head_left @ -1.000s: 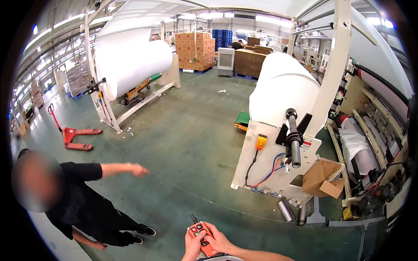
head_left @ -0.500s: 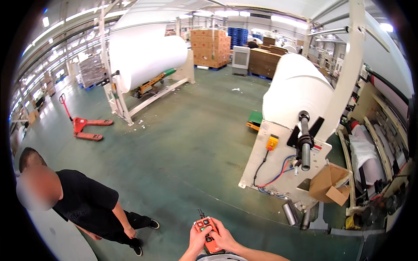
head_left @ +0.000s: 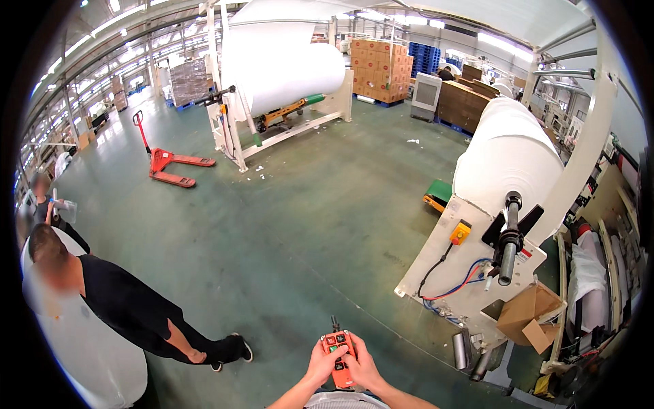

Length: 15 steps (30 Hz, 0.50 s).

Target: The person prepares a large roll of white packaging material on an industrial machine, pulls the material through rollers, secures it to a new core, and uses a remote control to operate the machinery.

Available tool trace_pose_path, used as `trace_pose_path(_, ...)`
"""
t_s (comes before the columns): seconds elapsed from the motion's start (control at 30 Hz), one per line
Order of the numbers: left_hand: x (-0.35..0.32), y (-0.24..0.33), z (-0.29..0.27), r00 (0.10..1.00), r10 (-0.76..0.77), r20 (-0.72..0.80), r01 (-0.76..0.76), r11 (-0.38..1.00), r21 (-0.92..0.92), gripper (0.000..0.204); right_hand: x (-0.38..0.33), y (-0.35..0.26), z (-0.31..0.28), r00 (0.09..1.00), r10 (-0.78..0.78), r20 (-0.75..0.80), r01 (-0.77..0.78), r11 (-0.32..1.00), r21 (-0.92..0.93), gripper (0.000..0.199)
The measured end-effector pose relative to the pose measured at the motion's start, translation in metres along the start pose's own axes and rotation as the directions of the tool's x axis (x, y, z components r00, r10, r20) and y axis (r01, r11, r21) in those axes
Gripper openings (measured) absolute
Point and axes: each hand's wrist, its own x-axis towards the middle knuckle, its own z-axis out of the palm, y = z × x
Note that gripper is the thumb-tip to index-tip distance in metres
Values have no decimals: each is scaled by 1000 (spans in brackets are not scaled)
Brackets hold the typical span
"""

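The hall is a wide factory floor (head_left: 306,225) painted green, with stacked cartons (head_left: 381,68) at the far wall and a red pallet jack (head_left: 170,163) parked off to my left. I have both hands on an orange remote control (head_left: 338,358), held low and close to my body: my left hand (head_left: 321,365) wraps its side with the thumb lying over the buttons, my right hand (head_left: 362,368) closed around the other side, fingers curled tight on the casing. Holding it there keeps the buttons under my thumbs while I look out at the machinery. To my right a huge white paper roll (head_left: 507,157) sits on its white stand (head_left: 463,273); a 2nd roll (head_left: 283,65) hangs further back. A person in black (head_left: 129,313) stands at my left beside another white roll (head_left: 88,354).
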Motion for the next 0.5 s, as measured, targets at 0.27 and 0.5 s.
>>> trace_pose_path(0.27,-3,3,-4,1000,-14,-23,15,1000,17,36,3,9,5,1000,-10,6,10,1000,-6,58)
trace_pose_path(0.5,-10,6,-14,999,-18,-49,18,1000,5,41,5,11,18,999,13,51,-16,999,48,57)
